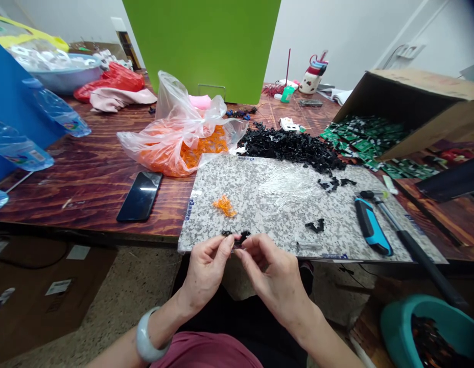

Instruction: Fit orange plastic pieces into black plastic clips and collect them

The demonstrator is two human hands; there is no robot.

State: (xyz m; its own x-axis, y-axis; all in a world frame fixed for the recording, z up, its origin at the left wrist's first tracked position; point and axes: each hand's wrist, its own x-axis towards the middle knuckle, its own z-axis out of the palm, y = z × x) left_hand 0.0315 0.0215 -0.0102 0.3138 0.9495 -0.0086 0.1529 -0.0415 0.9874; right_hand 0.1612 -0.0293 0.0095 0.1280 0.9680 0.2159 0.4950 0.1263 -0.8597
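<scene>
Both my hands meet at the near edge of a speckled grey board (283, 204). My left hand (206, 271), with a pale bangle on its wrist, and my right hand (273, 278) pinch a small black plastic part (242, 237) between their fingertips. A little cluster of orange pieces (224, 205) lies on the board just beyond my hands. Another black part (315, 225) sits to the right of them. A big heap of black parts (290, 145) lies at the board's far edge.
A clear bag of orange pieces (183, 138) and a dark phone (140, 196) lie left of the board. A blue-handled tool (372, 226) and a long black tool (413, 245) rest at right. A tipped cardboard box (413, 107) spills green pieces. A teal bin (424, 327) stands at lower right.
</scene>
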